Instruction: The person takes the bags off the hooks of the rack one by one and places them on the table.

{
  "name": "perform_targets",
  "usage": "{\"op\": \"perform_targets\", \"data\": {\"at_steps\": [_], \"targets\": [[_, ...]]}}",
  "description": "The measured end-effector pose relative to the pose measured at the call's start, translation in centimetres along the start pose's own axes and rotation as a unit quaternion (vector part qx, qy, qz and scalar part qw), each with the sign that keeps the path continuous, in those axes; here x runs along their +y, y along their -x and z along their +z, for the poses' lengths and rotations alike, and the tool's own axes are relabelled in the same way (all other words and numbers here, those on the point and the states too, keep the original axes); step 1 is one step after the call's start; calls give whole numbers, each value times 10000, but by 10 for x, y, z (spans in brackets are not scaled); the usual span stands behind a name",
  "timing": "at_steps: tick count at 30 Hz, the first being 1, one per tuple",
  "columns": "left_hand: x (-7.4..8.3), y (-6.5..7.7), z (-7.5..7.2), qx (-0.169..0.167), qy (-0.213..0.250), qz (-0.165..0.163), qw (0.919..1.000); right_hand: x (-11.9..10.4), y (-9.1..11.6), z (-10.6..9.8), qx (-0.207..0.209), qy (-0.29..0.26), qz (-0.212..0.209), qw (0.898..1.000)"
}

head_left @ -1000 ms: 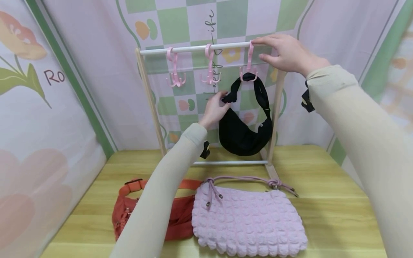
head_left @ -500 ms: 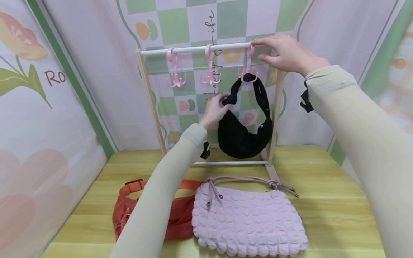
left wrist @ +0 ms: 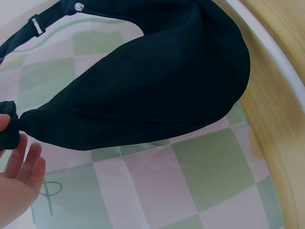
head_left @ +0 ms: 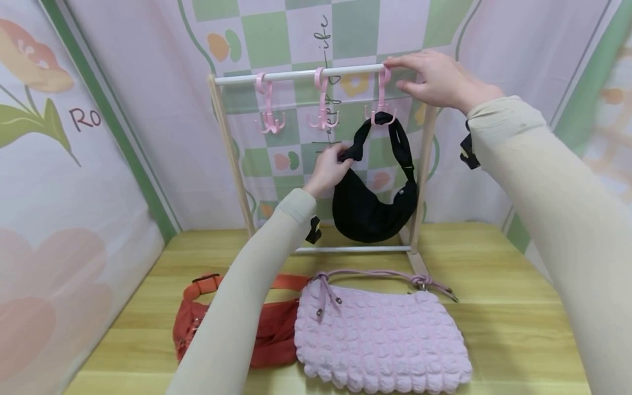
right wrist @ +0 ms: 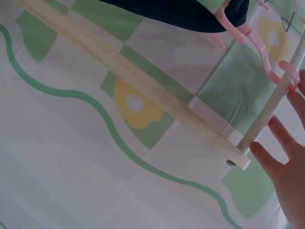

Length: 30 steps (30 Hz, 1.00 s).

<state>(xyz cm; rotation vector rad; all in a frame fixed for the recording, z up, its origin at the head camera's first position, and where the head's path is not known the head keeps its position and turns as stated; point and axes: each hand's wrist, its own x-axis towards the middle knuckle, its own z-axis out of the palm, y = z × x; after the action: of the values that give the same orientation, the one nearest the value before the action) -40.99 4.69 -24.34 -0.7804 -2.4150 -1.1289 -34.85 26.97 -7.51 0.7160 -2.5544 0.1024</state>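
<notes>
A black shoulder bag (head_left: 372, 216) hangs by its strap from the pink hook (head_left: 382, 96) at the right end of the rack's white rod. In the head view my left hand (head_left: 329, 169) pinches the knotted left end of the strap. The left wrist view has the bag's body (left wrist: 157, 86) large, with the left hand (left wrist: 21, 176) at the knot. My right hand (head_left: 441, 79) is at the top of the same hook, fingers stretched out. In the right wrist view, fingertips of the right hand (right wrist: 286, 148) touch the rod and the hook's loop.
Two more pink hooks, one left (head_left: 269, 107) and one middle (head_left: 322, 104), hang on the rod (head_left: 291, 74). On the wooden table (head_left: 498, 263) lie a red bag (head_left: 276, 334), partly behind my left arm, and a puffy pink bag (head_left: 380, 340). A patterned cloth stands behind.
The black bag has sunk slightly and its body has swung a touch to the left. Both hands stay almost where they were.
</notes>
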Motion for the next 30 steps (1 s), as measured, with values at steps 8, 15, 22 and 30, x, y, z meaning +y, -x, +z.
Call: {"op": "perform_targets", "data": {"at_steps": [8,15,22,30], "targets": [[1,-1,-3,-81,5,32,10000,0,1,-3,-32,51,45,10000],[5,0,-7,-128,312,-30,9994,-1,1,-3,-57,58,137,9999],[10,1,-13,-194,419,-231,9987,0,1,-1,-2,53,101,9999],[17,1,-20,-205,701,-580,9956,2,0,0,-27,45,149,9999]]}}
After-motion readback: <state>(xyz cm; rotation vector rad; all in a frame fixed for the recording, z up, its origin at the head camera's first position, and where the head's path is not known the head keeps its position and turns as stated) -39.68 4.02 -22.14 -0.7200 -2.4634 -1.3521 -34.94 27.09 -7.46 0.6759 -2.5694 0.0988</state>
